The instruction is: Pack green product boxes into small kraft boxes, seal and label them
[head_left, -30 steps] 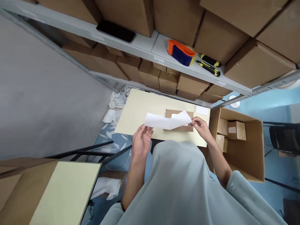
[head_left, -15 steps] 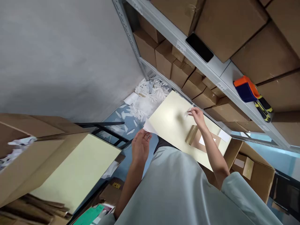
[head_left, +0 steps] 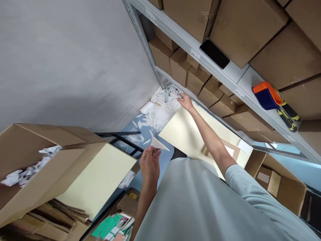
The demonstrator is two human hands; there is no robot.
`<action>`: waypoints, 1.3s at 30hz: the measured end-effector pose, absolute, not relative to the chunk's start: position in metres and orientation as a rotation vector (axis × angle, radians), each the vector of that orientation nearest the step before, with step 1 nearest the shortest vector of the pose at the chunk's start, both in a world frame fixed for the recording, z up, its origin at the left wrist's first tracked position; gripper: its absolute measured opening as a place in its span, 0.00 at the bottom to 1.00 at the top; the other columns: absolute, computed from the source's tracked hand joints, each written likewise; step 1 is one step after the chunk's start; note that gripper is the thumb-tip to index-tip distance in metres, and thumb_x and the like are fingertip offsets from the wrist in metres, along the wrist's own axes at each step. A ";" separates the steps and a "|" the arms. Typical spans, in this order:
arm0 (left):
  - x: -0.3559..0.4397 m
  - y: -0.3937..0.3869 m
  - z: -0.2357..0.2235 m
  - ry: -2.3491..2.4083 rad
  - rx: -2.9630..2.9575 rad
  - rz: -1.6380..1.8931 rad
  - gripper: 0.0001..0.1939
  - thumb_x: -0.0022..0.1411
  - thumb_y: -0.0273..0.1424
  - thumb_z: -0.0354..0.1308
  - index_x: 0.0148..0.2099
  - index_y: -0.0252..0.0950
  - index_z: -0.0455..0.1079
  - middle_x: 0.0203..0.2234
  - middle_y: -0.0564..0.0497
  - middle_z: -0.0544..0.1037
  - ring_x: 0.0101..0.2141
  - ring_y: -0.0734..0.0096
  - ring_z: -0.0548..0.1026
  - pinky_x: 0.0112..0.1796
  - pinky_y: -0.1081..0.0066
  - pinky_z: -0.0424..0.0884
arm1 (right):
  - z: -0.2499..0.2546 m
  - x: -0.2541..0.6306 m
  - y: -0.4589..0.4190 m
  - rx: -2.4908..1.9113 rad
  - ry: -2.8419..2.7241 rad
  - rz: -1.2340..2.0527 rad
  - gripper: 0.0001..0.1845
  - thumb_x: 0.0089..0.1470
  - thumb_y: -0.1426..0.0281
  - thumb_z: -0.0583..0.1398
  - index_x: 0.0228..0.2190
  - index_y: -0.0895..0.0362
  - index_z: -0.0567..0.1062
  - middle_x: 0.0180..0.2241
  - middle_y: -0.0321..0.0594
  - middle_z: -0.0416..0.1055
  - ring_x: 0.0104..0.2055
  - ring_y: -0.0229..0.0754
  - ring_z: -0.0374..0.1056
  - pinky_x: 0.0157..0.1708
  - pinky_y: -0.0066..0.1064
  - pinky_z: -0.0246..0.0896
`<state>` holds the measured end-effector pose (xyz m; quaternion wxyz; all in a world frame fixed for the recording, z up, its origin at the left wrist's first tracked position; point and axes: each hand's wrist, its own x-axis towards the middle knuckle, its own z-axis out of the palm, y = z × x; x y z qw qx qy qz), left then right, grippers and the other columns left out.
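My left hand [head_left: 149, 163] pinches a piece of white paper [head_left: 158, 144], which now shows as a pointed, angled shape above the floor beside the table. My right hand [head_left: 185, 101] is stretched out past the far left corner of the pale yellow table [head_left: 179, 125], over a heap of white paper scraps [head_left: 160, 112] on the floor. Its fingers look apart, and no scrap can be made out in them. Under my right forearm lies a flat cardboard box [head_left: 235, 149] with a white label [head_left: 229, 151], partly hidden by the arm.
A shelf [head_left: 232, 80] packed with cartons bears a phone [head_left: 215, 54], an orange-blue tape dispenser [head_left: 267, 95] and cutters [head_left: 287, 119]. An open carton [head_left: 288, 180] with small boxes stands right. At left, another carton [head_left: 72, 157] holds crumpled paper, beside a second pale board [head_left: 100, 180].
My view has swung left. The paper strip was stretched between both hands; now only my left hand has paper. My right hand carried a small white scrap leftward to the scrap heap.
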<state>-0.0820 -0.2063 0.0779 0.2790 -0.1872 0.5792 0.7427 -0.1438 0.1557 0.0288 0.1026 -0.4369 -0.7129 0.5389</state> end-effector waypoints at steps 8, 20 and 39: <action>-0.011 -0.151 0.104 1.473 -0.216 1.908 0.25 0.55 0.50 0.81 0.44 0.39 0.80 0.40 0.49 0.86 0.40 0.68 0.84 0.45 0.68 0.80 | 0.064 0.093 0.078 -1.071 -2.062 1.536 0.07 0.65 0.68 0.63 0.45 0.52 0.79 0.41 0.38 0.81 0.43 0.42 0.78 0.50 0.35 0.74; 0.169 -0.085 0.117 1.208 0.115 1.634 0.21 0.59 0.47 0.79 0.44 0.40 0.79 0.41 0.48 0.86 0.43 0.65 0.84 0.51 0.63 0.81 | 0.114 0.321 -0.029 -1.098 -2.162 0.910 0.16 0.77 0.57 0.60 0.40 0.48 0.84 0.39 0.44 0.80 0.40 0.45 0.77 0.41 0.37 0.72; 0.240 -0.090 0.133 1.223 0.165 1.561 0.19 0.59 0.44 0.80 0.44 0.40 0.79 0.41 0.46 0.87 0.47 0.58 0.87 0.58 0.56 0.79 | 0.095 0.391 -0.025 -1.168 -2.088 0.823 0.13 0.76 0.60 0.59 0.39 0.48 0.81 0.39 0.44 0.80 0.41 0.47 0.77 0.41 0.38 0.70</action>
